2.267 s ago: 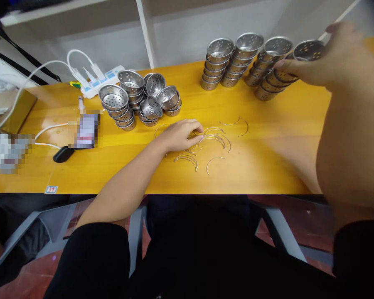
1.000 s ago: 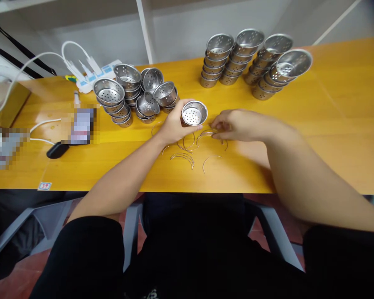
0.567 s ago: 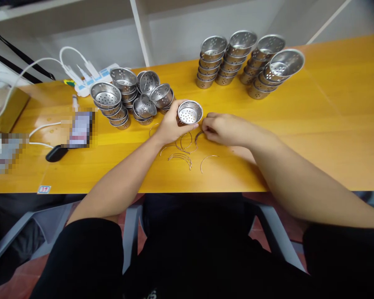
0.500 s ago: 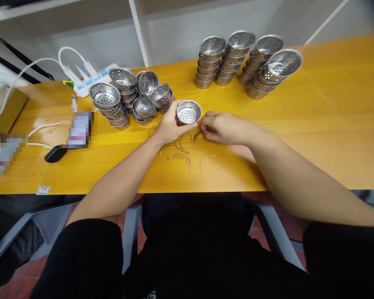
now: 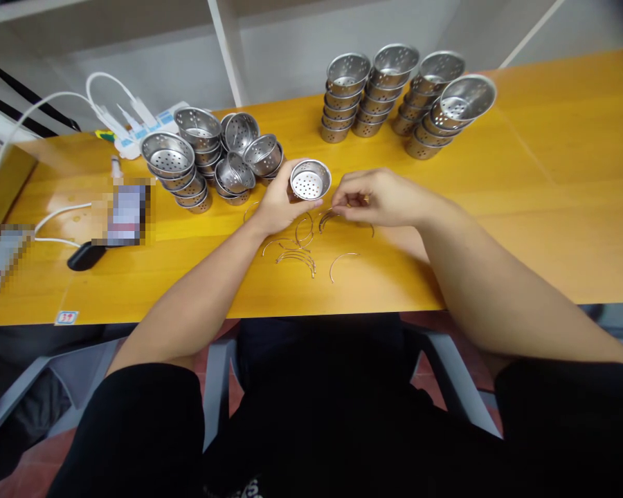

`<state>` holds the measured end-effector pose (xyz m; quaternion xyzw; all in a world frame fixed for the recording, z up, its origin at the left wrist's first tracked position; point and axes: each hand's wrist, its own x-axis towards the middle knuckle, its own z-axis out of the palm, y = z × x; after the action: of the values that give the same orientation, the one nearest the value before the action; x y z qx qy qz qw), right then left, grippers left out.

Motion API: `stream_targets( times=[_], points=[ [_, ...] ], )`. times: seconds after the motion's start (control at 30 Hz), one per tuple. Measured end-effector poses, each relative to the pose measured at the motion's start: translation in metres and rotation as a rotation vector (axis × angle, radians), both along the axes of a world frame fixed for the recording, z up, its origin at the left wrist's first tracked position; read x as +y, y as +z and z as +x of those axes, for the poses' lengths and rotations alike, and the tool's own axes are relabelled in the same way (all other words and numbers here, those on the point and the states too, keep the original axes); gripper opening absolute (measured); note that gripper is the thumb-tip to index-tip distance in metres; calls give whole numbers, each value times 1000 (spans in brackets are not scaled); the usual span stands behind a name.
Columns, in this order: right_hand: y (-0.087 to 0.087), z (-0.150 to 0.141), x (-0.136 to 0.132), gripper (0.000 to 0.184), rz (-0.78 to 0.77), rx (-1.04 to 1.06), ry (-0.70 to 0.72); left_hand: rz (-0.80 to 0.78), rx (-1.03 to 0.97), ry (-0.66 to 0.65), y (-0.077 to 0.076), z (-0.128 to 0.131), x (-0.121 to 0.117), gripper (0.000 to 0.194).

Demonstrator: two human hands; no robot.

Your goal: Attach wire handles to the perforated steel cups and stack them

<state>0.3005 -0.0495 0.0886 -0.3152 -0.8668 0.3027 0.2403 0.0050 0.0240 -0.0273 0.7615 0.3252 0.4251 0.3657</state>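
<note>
My left hand (image 5: pixel 283 200) is closed round a small metal cup with punched holes (image 5: pixel 310 181), its mouth tilted up towards me. Just to the right, my right hand (image 5: pixel 366 197) has thumb and fingertips pinched at the end of a thin curved wire (image 5: pixel 328 217); part of the wire is hidden by the fingers. Below both hands, several more bent wires (image 5: pixel 297 257) lie loosely on the table. One single wire arc (image 5: pixel 340 261) rests a little apart from them.
Stacks of perforated cups (image 5: pixel 347 97) stand at the back right. More cups (image 5: pixel 169 162), some stacked and some tipped, crowd the left. Beyond them is a white power strip (image 5: pixel 145 131) with cables. A phone (image 5: pixel 127 214) and a black object (image 5: pixel 86 255) lie at the left.
My right hand's fingers have lifted and loosened slightly, and a wire end now shows below that hand. The cup stays in my left hand. The whole view has shifted slightly.
</note>
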Motion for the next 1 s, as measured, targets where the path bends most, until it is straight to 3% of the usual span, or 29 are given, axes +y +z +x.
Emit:
stream_targets(
  times=[0.1, 0.23, 0.37, 0.5, 0.7, 0.9, 1.0],
  points=[
    [0, -3, -2, 40, -96, 88, -59, -10, -10, -6, 0, -1, 1, 108],
    [-4, -14, -5, 50, -257, 381, -175, -28, -33, -15, -2, -1, 1, 105],
    [-5, -26, -4, 66, -267, 551, -366, -93, -58, 0, -6, -1, 2, 107],
    [-9, -28, 1, 74, -240, 556, -477, -93, -58, -52, -7, -3, 2, 111],
    [-17, -24, 2, 66, -152, 517, -482, -55, -67, -81, 0, -6, 0, 108],
    [-14, -23, -2, 63, -152, 490, -495, -16, -40, -119, 1, -6, 3, 121],
    [-14, -23, -2, 66, -132, 472, -518, -14, -39, -133, 1, -7, 4, 118]
  ],
)
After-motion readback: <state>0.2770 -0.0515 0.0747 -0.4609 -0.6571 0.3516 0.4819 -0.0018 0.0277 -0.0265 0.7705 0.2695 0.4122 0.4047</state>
